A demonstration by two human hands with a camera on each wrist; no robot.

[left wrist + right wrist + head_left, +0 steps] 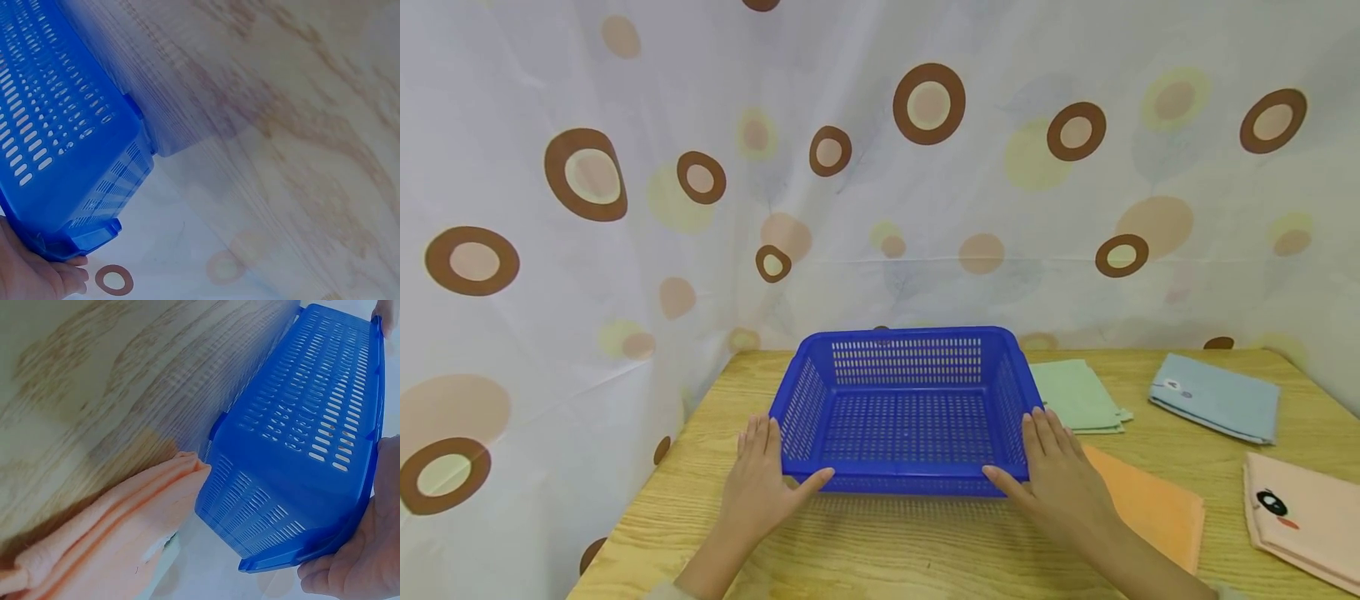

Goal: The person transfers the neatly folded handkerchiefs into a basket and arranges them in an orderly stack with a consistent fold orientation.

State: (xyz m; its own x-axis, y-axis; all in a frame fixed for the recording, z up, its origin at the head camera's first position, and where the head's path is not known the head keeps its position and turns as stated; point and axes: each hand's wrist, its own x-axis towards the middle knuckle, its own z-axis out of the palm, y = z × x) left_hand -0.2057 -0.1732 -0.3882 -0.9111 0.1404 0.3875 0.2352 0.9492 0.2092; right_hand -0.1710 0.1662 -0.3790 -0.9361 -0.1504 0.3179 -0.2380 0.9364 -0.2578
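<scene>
A blue plastic basket (910, 485) with slotted walls sits on the wooden table, its inside bare. At its near left corner my left hand (760, 479) holds the rim, thumb along the front and fingers over the side. My right hand (1063, 475) holds the near right corner the same way. In the left wrist view, the left hand's fingertips (74, 275) show past the rim. The right wrist view has the right fingers (319, 575) bent at the rim, beside the basket's front wall (275, 469).
Folded cloths lie right of the basket: green (1075, 392), light blue (1217, 398), orange (1150, 504), and a peach one (1307, 517) with an embroidered eye. The orange cloth is close by my right forearm. A patterned curtain (865, 292) hangs behind and left of the table (880, 550).
</scene>
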